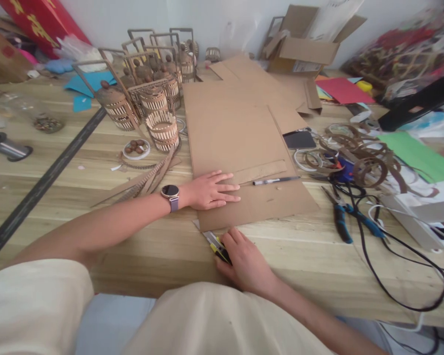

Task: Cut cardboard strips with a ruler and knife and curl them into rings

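Observation:
My left hand (pixel 212 191), fingers spread, lies flat on a large brown cardboard sheet (pixel 233 128) near its front left corner. Closed around a yellow and black utility knife (pixel 217 246), my right hand (pixel 246 259) is just below the sheet's near edge. The knife's blade is out and points up and left, close to the cardboard's lower left corner; I cannot tell if it touches. A narrow cardboard strip (pixel 261 172) rests on the sheet to the right of my left fingertips. Beside the strip lies a pen (pixel 276 181).
Several small lidded baskets with handles (pixel 118 108) and an open slatted basket (pixel 163 130) stand at back left. Blue-handled pliers (pixel 342 222), black cables (pixel 362 256) and curled brown strips (pixel 370 170) crowd the right. A cardboard box (pixel 307 52) sits behind.

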`<control>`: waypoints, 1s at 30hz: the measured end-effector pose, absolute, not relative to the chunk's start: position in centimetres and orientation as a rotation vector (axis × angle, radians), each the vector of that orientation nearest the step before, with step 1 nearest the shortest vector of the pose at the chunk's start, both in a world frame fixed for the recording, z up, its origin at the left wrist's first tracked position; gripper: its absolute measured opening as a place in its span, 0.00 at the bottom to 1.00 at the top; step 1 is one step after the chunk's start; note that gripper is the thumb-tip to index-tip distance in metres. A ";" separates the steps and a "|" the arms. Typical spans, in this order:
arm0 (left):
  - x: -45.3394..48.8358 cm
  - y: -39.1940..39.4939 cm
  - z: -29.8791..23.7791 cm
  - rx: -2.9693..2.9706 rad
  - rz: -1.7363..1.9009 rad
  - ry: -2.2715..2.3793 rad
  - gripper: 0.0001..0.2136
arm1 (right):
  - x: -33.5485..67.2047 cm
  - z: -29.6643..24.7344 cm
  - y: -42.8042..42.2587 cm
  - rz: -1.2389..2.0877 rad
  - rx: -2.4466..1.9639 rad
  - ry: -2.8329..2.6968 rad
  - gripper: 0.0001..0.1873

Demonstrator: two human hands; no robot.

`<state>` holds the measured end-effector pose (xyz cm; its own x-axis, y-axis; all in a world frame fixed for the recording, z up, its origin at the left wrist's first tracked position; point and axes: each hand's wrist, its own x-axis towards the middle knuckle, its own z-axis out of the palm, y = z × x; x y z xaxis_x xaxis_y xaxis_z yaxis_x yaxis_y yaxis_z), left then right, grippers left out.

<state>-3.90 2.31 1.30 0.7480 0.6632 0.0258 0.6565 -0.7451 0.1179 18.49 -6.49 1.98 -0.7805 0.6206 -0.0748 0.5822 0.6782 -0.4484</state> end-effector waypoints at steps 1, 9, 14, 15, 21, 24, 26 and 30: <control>-3.9 2.3 1.3 2.841 0.100 1.081 0.20 | 18.5 1.9 -6.5 0.703 -1.004 -2.802 0.07; -3.7 2.1 1.3 2.828 0.111 1.114 0.20 | 17.4 2.0 -6.7 0.648 -1.053 -2.772 0.07; -3.7 2.2 1.3 2.821 0.094 1.120 0.20 | 17.3 2.0 -7.0 0.633 -1.094 -2.770 0.08; -3.7 2.2 1.3 2.822 0.094 1.120 0.20 | 17.2 2.0 -7.0 0.630 -1.104 -2.769 0.08; -3.7 2.3 1.1 2.832 0.110 1.115 0.20 | 16.8 2.1 -7.2 0.646 -1.144 -2.736 0.08; -3.7 2.2 1.1 2.843 0.117 1.123 0.20 | 16.9 2.0 -7.4 0.656 -1.162 -2.752 0.07; -3.7 2.2 1.2 2.845 0.115 1.119 0.20 | 17.2 1.9 -7.6 0.695 -1.086 -2.821 0.07; -3.9 2.2 1.3 2.844 0.096 1.095 0.20 | 17.9 1.7 -7.8 0.767 -0.922 -2.945 0.07</control>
<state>-3.87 2.21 1.31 0.7407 0.6714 0.0254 0.6656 -0.7384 0.1084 17.91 -7.80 1.71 -0.8313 0.5276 -0.1752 0.5460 0.7155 -0.4358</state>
